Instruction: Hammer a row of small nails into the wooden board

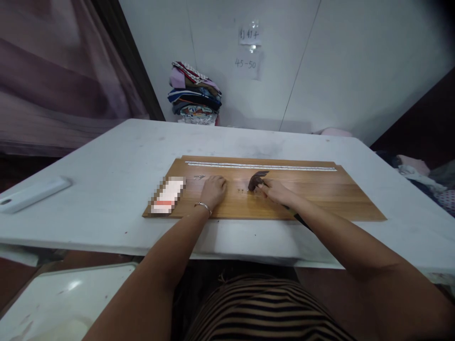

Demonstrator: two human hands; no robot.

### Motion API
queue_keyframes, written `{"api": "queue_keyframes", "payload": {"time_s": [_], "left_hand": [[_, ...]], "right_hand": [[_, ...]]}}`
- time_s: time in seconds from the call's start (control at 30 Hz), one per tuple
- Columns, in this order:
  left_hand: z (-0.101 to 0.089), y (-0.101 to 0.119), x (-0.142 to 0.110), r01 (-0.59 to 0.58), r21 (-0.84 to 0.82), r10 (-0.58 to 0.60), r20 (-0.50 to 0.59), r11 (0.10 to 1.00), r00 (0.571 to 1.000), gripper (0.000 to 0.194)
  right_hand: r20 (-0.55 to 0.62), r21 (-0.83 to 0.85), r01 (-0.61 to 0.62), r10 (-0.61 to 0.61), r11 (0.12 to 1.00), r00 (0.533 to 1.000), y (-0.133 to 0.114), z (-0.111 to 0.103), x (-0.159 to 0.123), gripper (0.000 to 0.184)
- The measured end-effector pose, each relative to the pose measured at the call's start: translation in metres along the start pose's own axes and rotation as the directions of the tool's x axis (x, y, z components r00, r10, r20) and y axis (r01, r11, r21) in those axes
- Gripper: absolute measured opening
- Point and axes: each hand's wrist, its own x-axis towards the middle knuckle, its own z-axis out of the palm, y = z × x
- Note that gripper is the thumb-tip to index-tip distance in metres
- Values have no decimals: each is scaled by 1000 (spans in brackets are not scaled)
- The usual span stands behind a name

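My right hand (275, 191) is closed around the handle of a claw hammer (256, 180). The hammer's dark head is low over a wooden board (320, 199), its claw pointing up and right. Just left of the head, several small nails (242, 191) stand in a short row in the board. My left hand (213, 187) rests on the board left of that row, palm down with fingers curled in; whatever they may hold is hidden. Loose nails (199, 177) lie beside it, toward the far left.
Two white measuring strips (261, 166) run along the board's far side. A blurred-out phone-like object (168, 195) lies at its left end. On the white table (117, 166) there is a long white object (35, 193). Folded cloths (195, 94) are stacked by the wall; a white stool (71, 293) stands below left.
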Motion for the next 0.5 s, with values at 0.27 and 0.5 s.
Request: {"api": "queue_keyframes", "payload": {"time_s": [0.27,0.5], "left_hand": [[1,0,0,7,15,-7,-2,1000,1000,26],[6,-4,0,-5,-7,5,-17,1000,1000,27]], "right_hand": [[-18,60,-46,47,997,999,-5,-3,-4,27],[11,17,-20,20,1000,1000,-6,-1,-3,23]]}}
